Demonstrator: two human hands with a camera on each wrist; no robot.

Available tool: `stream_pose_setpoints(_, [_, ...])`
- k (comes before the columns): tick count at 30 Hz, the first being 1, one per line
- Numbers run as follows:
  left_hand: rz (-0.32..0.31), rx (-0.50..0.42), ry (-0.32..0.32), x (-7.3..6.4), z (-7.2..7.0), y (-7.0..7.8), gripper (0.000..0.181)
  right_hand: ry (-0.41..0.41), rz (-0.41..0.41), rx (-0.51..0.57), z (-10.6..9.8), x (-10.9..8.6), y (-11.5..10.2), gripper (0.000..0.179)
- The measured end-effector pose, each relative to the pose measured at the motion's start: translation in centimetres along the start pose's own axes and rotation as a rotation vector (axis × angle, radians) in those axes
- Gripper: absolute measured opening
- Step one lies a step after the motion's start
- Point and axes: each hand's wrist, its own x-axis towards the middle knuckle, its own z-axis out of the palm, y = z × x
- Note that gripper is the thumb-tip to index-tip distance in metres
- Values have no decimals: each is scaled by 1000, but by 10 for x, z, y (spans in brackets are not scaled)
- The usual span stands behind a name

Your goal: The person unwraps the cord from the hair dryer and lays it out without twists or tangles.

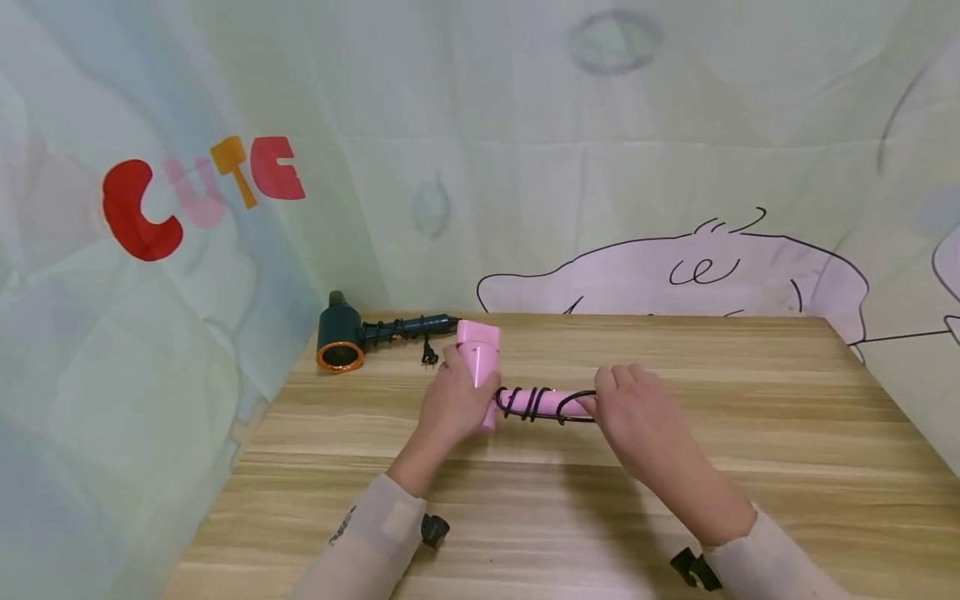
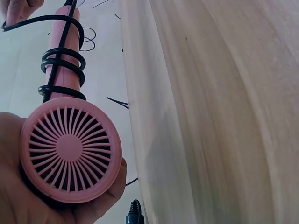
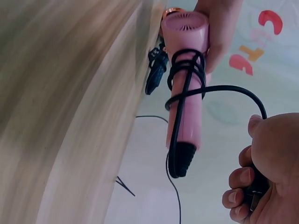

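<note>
On the wall (image 1: 450,100), at about 10 o'clock from the pink dryer (image 1: 482,360), one word reads "CUTE" (image 1: 202,208) in four coloured letters. Dark print (image 1: 342,525) on the left sleeve (image 1: 375,517) is too small to read.

There are two dryers, two hands and two plugs. The pink dryer is held up off the table (image 1: 525,533), its nozzle toward 12 o'clock and its handle toward 3. The left hand (image 1: 457,396) grips its head, thumb and fingers curled around it. The right hand (image 1: 645,421), at 3 o'clock beyond the handle, holds the free end of one black cord (image 3: 229,88), fingers curled about a black plug (image 3: 258,184). The cord winds around the handle in several turns.

The dark dryer (image 1: 340,327) lies on the table at about 10 o'clock from the pink one, orange ring (image 1: 341,357) toward 6, the second plug (image 1: 429,354) at its 4 o'clock.
</note>
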Motion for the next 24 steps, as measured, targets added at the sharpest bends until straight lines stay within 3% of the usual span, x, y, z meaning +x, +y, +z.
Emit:
stream_pose_setpoints(13, [-53, -41, 14, 6, -4, -4, 89, 85, -31, -36, 8, -17, -14, 49])
stream_pose_setpoints(16, [-56, -49, 10, 8, -5, -4, 89, 120, -55, -34, 13, -19, -15, 57])
stream_pose_setpoints(20, [-63, -65, 9, 8, -6, -4, 90, 175, -76, -13, 18, -22, -15, 54])
stream_pose_setpoints(24, [-74, -91, 6, 8, -7, -3, 91, 164, -68, 2, 23, -25, -14, 54])
